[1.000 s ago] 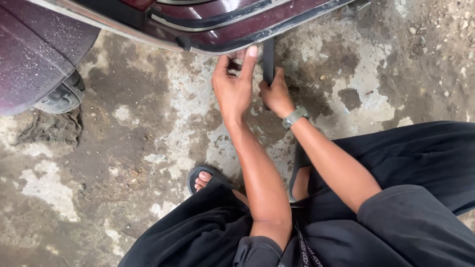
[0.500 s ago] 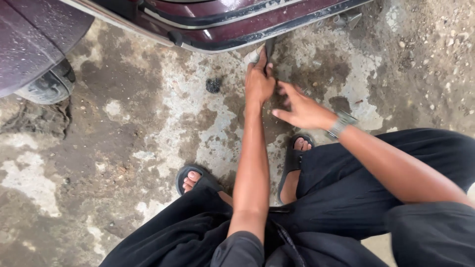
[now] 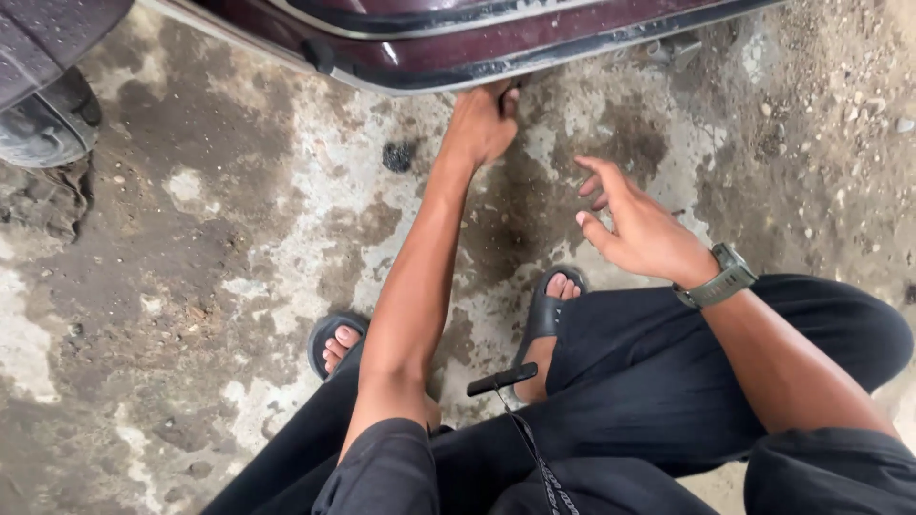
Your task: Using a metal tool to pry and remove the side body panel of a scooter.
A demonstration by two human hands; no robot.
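My left hand (image 3: 482, 124) reaches forward to the lower edge of a dark maroon car body (image 3: 496, 43). Its fingers curl around a short dark bar (image 3: 510, 91) that goes under the sill, and the fingertips and most of the bar are hidden there. My right hand (image 3: 639, 229) hovers above the stained concrete, apart from the car, with fingers spread and nothing in it. A green watch (image 3: 720, 277) is on that wrist. I am squatting in black trousers and black sandals (image 3: 544, 310).
A tyre (image 3: 38, 114) shows at the top left. A small black lump (image 3: 396, 155) lies on the wet, patchy concrete near my left forearm. A black stick on a lanyard (image 3: 501, 379) hangs at my chest. Loose gravel (image 3: 840, 114) covers the ground on the right.
My left hand has pushed farther forward, under the car's edge, with the dark bar. My right hand has let go, drawn back and to the right, and opened.
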